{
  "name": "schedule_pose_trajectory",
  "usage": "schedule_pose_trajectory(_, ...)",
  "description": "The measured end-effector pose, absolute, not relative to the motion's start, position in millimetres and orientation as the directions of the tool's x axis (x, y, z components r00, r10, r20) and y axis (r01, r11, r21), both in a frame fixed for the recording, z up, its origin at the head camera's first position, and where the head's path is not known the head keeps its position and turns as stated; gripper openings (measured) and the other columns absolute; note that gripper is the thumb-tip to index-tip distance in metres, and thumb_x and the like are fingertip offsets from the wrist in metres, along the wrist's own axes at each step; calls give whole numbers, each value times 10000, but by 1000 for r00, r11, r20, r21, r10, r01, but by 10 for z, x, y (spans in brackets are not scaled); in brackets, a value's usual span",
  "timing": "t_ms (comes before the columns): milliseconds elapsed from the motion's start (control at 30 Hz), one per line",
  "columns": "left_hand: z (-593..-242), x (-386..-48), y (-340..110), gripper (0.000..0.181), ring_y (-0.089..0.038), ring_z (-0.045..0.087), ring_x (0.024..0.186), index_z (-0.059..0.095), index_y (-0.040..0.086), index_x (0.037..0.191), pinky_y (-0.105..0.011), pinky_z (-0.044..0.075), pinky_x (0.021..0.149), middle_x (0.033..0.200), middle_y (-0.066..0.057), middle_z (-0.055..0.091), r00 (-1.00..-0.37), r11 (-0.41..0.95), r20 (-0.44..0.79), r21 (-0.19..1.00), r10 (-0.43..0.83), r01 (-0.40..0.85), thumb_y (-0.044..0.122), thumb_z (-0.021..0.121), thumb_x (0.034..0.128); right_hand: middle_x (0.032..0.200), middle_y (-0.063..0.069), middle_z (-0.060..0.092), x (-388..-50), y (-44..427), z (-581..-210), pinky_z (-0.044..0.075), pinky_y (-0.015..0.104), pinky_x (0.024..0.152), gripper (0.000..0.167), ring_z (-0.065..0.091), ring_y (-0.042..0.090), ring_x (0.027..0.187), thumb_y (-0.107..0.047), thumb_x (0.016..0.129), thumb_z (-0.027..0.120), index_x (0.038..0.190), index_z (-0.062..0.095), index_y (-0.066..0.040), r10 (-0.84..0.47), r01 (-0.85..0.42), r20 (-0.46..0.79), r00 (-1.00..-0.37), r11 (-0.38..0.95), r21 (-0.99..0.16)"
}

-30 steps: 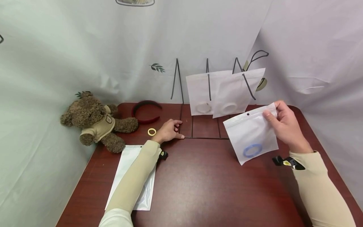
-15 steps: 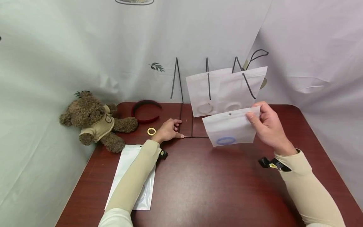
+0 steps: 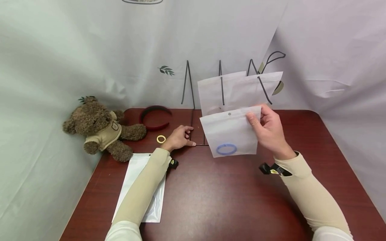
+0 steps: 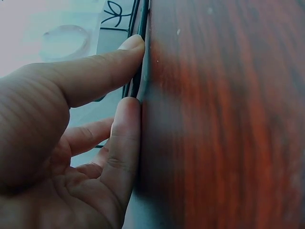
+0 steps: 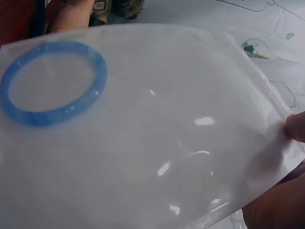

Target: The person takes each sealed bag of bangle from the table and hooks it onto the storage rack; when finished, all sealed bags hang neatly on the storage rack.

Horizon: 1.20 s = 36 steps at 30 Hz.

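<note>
In the head view my right hand (image 3: 269,130) pinches the upper right corner of a translucent zip bag (image 3: 232,132) between thumb and fingers. A blue bangle (image 3: 227,149) lies inside the bag, low down. The bag hangs in front of a black wire display rack (image 3: 222,90), overlapping two similar bags on its middle and right hooks. The rack's left hook (image 3: 185,83) carries nothing. My left hand (image 3: 178,137) holds the rack's front left corner. In the left wrist view, thumb and finger touch the black wire (image 4: 138,71).
A brown teddy bear (image 3: 104,129) sits at the left, beside a dark red headband (image 3: 155,128) and a yellow ring (image 3: 161,139). Under my left forearm lies another white bag (image 3: 155,204) on the wooden table (image 3: 217,201). Fabric hangs behind and on both sides.
My right hand has carried the bag with the blue bangle leftward, to in front of the hanging bags. The left hand stays at the rack's corner.
</note>
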<state>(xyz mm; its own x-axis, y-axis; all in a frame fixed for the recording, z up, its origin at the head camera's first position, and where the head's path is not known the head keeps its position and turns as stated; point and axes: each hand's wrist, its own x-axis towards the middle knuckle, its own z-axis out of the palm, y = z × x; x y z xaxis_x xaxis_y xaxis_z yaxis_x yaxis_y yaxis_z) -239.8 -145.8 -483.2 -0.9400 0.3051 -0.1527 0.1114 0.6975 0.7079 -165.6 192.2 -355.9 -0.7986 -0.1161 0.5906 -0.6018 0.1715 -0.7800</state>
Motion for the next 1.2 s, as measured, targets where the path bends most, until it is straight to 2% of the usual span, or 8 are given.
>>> schedule_pose_trajectory(400, -4828, -2380, -1458, 782, -200, 564, 1008, 585, 69, 1490, -354, 468, 955, 1225, -103, 575, -942, 697, -152, 709, 299, 107, 200, 941, 807, 876, -83, 770, -1785, 1714, -3550, 564, 191, 623, 99, 735, 45, 748, -73, 1032, 662, 1079, 678, 12, 3, -574, 579, -815, 130, -808)
schedule_pose_trajectory(700, -4827, -2386, -1447, 786, -218, 545, 998, 573, 59, 1499, -372, 458, 956, 1248, -117, 566, -942, 688, -146, 717, 302, 109, 185, 934, 812, 831, -54, 743, -1897, 1620, -3556, 512, 186, 569, 90, 678, 44, 691, -97, 1031, 665, 1067, 686, -17, 44, -585, 593, -804, 117, -802)
schedule_pose_trajectory(867, -4818, -2380, -1454, 786, -221, 551, 1002, 576, 58, 1498, -376, 461, 961, 1249, -122, 566, -945, 686, -142, 720, 296, 107, 178, 935, 809, 817, -61, 724, -1999, 1564, -3577, 494, 190, 554, 146, 650, 42, 672, -130, 1039, 662, 1078, 677, 10, 59, -577, 586, -808, 128, -807)
schedule_pose_trajectory(1000, -4826, -2376, -1455, 787, -211, 554, 1011, 572, 64, 1503, -370, 462, 965, 1257, -117, 566, -945, 690, -147, 716, 294, 103, 186, 933, 815, 877, -88, 745, -2120, 1569, -3617, 545, 197, 609, 200, 706, 40, 739, -171, 1055, 648, 1109, 670, 20, 77, -571, 585, -808, 143, -808)
schedule_pose_trajectory(1200, -4825, -2376, -1448, 787, -214, 557, 1017, 577, 56, 1496, -373, 461, 980, 1250, -118, 569, -941, 692, -150, 714, 302, 108, 191, 937, 808, 823, 15, 715, -2256, 1550, -3630, 500, 198, 583, 155, 678, 62, 711, -174, 1060, 639, 1077, 666, -23, 94, -584, 600, -794, 157, -797)
